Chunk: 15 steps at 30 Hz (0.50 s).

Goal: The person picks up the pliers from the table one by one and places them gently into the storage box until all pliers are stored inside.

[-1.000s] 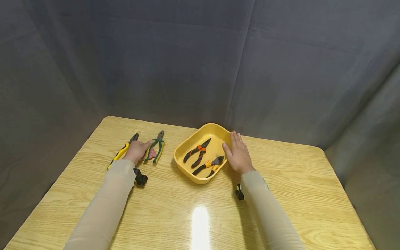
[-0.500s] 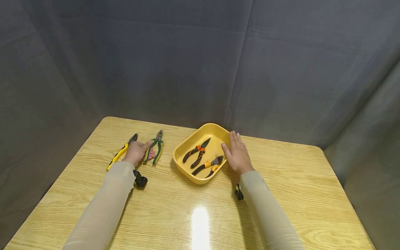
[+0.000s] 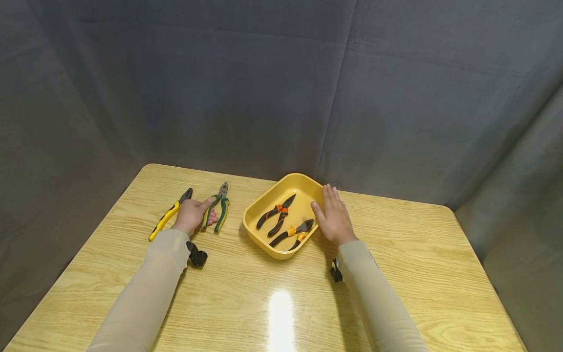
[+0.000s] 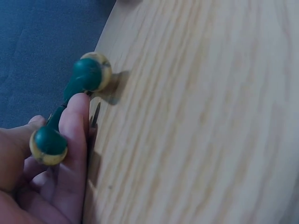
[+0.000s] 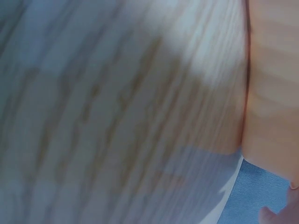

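- two pliers lie in the yellow tray (image 3: 264, 205); your right hand (image 3: 334, 220), fingers straight and together, rests against its right rim.
- left of the tray, your left hand (image 3: 191, 215) curls its fingers round the green pliers (image 3: 218, 208); the yellow pliers (image 3: 169, 215) wait, farther left.

The worktop (image 3: 396, 254) is showing glossy, smooth wood grain, catching a bright glare. The tray (image 3: 264, 205) is looking like smooth matt plastic. The green pliers (image 3: 221, 211) are wearing rubbery handles (image 4: 88, 74) under dull metal heads. Matt cloth (image 3: 281, 88) is hanging behind.
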Each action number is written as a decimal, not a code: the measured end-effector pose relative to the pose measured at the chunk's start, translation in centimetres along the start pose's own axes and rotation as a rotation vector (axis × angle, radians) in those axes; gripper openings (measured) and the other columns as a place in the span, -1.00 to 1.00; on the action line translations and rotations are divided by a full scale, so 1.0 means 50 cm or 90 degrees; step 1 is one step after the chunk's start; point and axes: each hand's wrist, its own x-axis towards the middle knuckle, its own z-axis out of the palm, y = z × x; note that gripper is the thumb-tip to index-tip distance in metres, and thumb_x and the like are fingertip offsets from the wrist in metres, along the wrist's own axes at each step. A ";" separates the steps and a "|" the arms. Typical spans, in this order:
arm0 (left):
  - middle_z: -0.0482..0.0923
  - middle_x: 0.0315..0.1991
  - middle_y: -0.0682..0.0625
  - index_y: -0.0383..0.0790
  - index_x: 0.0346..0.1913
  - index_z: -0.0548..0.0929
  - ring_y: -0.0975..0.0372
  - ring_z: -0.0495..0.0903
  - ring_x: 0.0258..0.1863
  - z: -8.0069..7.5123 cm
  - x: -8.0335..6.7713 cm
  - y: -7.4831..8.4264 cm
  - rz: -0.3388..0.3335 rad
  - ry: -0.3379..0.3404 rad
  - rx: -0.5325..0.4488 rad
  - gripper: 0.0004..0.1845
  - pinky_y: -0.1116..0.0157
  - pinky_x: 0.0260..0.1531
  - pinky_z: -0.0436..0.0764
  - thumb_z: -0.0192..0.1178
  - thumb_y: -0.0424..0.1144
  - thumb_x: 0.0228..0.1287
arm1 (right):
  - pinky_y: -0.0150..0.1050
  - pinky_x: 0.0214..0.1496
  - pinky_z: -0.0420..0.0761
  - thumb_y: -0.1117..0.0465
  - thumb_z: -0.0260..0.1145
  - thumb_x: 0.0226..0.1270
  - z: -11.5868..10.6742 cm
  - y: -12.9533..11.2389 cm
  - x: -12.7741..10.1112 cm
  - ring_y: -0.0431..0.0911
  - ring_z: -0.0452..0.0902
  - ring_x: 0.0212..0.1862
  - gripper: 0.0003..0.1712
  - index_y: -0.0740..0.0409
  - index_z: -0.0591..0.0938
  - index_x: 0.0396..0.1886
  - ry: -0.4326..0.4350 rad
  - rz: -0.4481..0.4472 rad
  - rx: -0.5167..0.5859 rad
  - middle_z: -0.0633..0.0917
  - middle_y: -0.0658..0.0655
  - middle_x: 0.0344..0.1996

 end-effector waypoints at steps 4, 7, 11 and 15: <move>0.72 -0.49 -0.02 -0.67 -0.04 0.65 0.36 0.71 -0.53 0.000 -0.004 0.002 -0.010 0.001 -0.004 -0.43 0.41 -0.41 0.71 -0.04 -0.07 0.65 | 0.17 0.59 -0.08 -0.28 -0.26 0.64 0.000 -0.002 0.000 0.09 -0.28 0.64 -0.11 0.23 -0.09 0.65 0.004 -0.003 0.000 -0.07 0.20 0.64; 0.71 -0.49 -0.02 -0.67 -0.03 0.64 0.36 0.71 -0.53 0.001 -0.006 0.003 -0.014 -0.001 -0.008 -0.42 0.41 -0.41 0.71 -0.05 -0.07 0.65 | 0.19 0.59 -0.08 -0.27 -0.25 0.65 -0.001 -0.003 0.000 0.10 -0.28 0.64 -0.11 0.25 -0.09 0.65 0.005 -0.006 0.002 -0.07 0.21 0.63; 0.71 -0.50 -0.02 -0.67 -0.05 0.65 0.35 0.71 -0.54 0.003 -0.004 0.002 -0.015 -0.002 -0.017 -0.43 0.41 -0.42 0.71 -0.04 -0.08 0.65 | 0.19 0.59 -0.08 -0.26 -0.25 0.65 -0.001 -0.002 0.000 0.10 -0.29 0.64 -0.12 0.25 -0.09 0.65 0.004 -0.005 0.002 -0.07 0.22 0.63; 0.70 -0.51 -0.03 -0.67 -0.05 0.64 0.35 0.71 -0.53 0.002 -0.003 0.002 -0.022 -0.001 -0.039 -0.43 0.41 -0.41 0.71 -0.04 -0.08 0.64 | 0.19 0.58 -0.07 -0.24 -0.24 0.66 0.001 -0.001 0.001 0.11 -0.28 0.63 -0.13 0.26 -0.09 0.65 0.006 -0.006 0.001 -0.07 0.23 0.63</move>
